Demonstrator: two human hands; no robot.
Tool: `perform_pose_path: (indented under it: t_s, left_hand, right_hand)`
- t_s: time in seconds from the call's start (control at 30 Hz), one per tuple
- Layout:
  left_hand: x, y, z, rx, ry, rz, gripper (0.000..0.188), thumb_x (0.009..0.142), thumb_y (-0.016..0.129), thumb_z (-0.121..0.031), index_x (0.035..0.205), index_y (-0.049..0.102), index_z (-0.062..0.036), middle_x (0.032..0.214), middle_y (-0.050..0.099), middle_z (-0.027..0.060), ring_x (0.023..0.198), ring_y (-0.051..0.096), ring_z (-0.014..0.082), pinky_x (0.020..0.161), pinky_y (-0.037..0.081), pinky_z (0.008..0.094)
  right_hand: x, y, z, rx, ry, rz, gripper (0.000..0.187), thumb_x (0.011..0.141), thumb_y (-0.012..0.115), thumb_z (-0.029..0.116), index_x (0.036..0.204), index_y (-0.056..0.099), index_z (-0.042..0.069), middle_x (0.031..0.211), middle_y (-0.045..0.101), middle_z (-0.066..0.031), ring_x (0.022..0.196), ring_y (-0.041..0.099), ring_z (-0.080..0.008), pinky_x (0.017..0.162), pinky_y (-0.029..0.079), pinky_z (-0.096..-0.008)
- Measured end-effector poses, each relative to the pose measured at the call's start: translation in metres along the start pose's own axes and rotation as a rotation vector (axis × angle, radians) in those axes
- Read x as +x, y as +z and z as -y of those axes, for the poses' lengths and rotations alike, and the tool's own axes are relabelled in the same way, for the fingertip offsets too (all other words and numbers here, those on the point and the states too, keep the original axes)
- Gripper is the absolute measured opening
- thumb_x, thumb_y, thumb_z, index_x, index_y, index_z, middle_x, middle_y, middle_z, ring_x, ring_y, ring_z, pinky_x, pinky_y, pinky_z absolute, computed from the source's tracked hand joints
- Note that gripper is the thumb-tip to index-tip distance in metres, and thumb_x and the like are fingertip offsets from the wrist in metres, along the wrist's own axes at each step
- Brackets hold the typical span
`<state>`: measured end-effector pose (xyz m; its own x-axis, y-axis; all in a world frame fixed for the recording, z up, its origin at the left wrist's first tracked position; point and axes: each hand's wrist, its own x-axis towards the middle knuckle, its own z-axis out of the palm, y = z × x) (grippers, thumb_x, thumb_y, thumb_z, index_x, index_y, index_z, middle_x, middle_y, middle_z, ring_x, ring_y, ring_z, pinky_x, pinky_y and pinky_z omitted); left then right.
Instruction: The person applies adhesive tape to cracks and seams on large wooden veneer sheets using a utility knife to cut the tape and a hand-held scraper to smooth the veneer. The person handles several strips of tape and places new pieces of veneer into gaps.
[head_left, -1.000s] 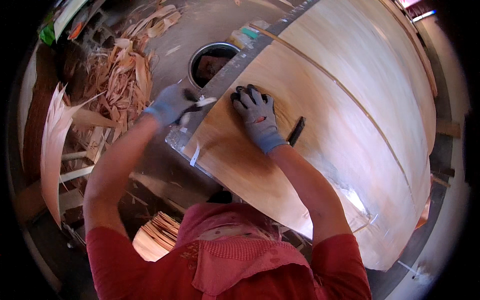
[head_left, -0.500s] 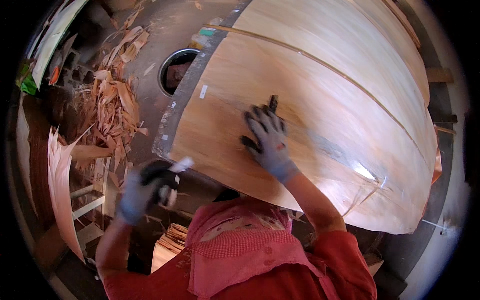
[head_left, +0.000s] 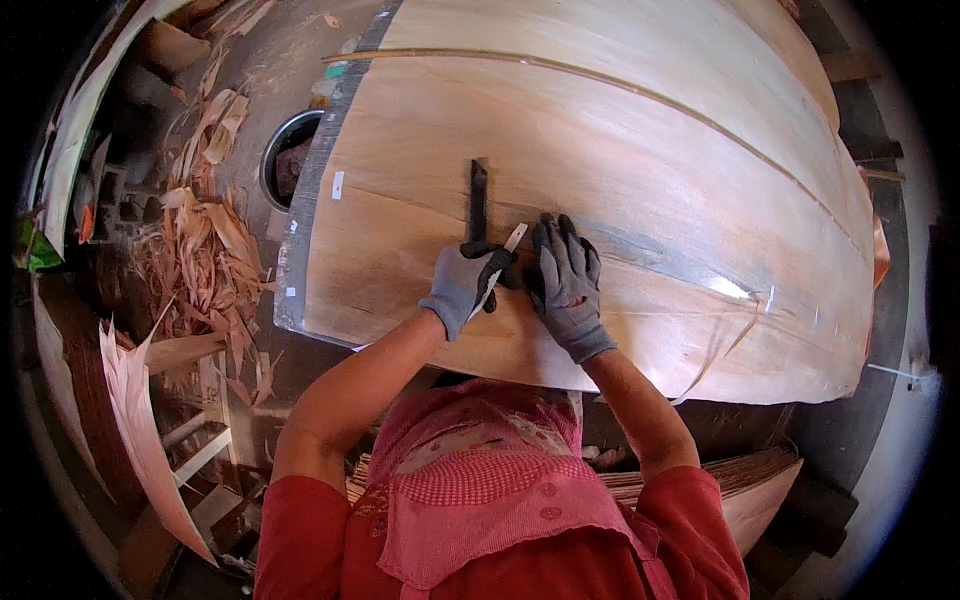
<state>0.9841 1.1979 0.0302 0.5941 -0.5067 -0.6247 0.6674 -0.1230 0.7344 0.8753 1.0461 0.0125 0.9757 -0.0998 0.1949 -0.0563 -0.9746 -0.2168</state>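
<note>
A wide stack of pale wood veneer sheets (head_left: 620,130) lies on a table in front of me. My left hand (head_left: 462,283), in a grey glove, grips a short strip of pale tape (head_left: 506,250) beside a black flat tool (head_left: 478,198) that lies upright on the sheet. My right hand (head_left: 567,283), also grey-gloved, presses flat on the veneer right next to the left hand, over a dark crack line (head_left: 650,250) in the sheet. Both hands touch near the tape.
A round metal bucket (head_left: 283,158) stands at the table's left edge. Veneer scraps (head_left: 205,260) litter the floor on the left. A torn strip (head_left: 150,440) stands at lower left. More stacked sheets (head_left: 740,480) sit under the table at lower right.
My left hand came up from below the table edge with the tape strip and now meets my right hand on the sheet. The view shifted left across the veneer.
</note>
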Motion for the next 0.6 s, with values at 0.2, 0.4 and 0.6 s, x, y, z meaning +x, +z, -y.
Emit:
perform_pose_path:
  t_s: [0.2,0.4,0.6]
  left_hand:
    - [0.009,-0.010,0.006,-0.039,-0.001,0.049,0.023,0.089,0.068,-0.021,0.088,0.069,0.0018,0.069,0.063,0.0071,0.043,0.055,0.0162,0.033,0.039,0.0285]
    - [-0.020,-0.020,0.000,0.070,-0.106,0.102,0.025,0.091,0.068,-0.029,0.089,0.068,-0.0040,0.071,0.068,0.0124,0.043,0.055,0.0165,0.034,0.039,0.0298]
    - [-0.022,-0.046,-0.021,0.493,-0.023,0.060,0.021,0.093,0.062,-0.025,0.099,0.069,-0.0062,0.062,0.063,0.0102,0.038,0.046,0.0114,0.036,0.033,0.0244]
  right_hand:
    - [0.013,-0.016,0.004,0.052,-0.110,0.186,0.052,0.095,0.046,0.022,0.146,0.041,0.013,0.153,0.038,-0.0100,0.144,0.031,-0.0322,0.116,0.024,-0.0517]
    - [0.008,-0.010,-0.002,-0.005,-0.150,0.198,0.048,0.093,0.048,0.018,0.140,0.049,0.013,0.149,0.040,-0.0129,0.144,0.029,-0.0340,0.115,0.024,-0.0533]
    - [0.011,-0.015,-0.002,-0.005,-0.197,0.186,0.041,0.091,0.049,0.019,0.132,0.054,0.012,0.142,0.045,-0.0141,0.140,0.034,-0.0357,0.112,0.029,-0.0558]
